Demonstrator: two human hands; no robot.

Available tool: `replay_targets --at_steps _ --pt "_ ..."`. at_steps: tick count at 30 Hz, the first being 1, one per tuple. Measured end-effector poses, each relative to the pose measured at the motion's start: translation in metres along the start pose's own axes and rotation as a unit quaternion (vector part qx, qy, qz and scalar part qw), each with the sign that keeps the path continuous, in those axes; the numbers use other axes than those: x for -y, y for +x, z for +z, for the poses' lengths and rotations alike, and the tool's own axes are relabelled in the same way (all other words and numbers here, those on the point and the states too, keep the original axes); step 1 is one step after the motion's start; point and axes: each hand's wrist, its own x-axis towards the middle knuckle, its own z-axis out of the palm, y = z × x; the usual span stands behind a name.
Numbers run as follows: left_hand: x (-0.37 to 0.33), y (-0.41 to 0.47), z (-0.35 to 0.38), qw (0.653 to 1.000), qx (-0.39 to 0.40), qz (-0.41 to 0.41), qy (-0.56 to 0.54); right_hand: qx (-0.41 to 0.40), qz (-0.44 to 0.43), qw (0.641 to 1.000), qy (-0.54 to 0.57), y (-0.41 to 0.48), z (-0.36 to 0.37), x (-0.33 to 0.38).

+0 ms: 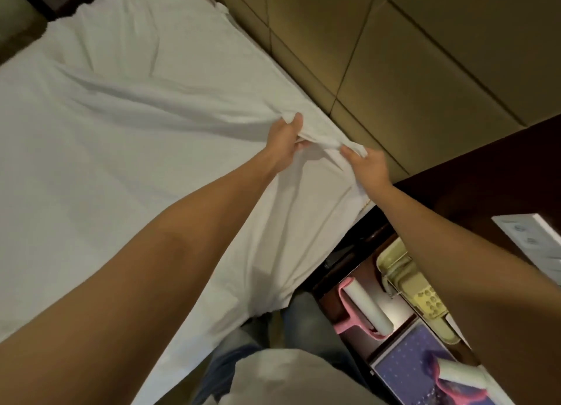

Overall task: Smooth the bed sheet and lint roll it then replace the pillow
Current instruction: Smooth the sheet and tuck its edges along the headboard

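Note:
A white bed sheet covers the mattress, creased with long folds running toward the head corner. My left hand grips a bunched fold of the sheet near the bed's upper edge by the headboard. My right hand pinches the same edge a little further right, at the corner. The sheet is pulled taut between both hands. A pink lint roller with a white roll lies on the dark bedside table at lower right. No pillow is in view.
A padded tan headboard runs along the bed's right edge. The dark bedside table holds a cream telephone and a purple box with a second roller on it. A white switch panel sits at far right.

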Motion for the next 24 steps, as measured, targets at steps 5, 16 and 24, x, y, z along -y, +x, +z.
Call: replay_targets --at_steps 5,16,24 --pt "0.027 0.037 0.07 0.997 0.005 -0.046 0.059 -0.092 0.001 0.995 -0.031 0.031 -0.058 -0.03" --pt "0.07 0.096 0.045 0.865 -0.103 -0.103 0.48 0.055 0.105 0.989 -0.092 0.074 -0.041 -0.083" --pt "0.067 0.102 0.022 0.67 0.149 -0.032 0.727 0.403 0.05 0.888 -0.215 0.035 0.02 -0.051"
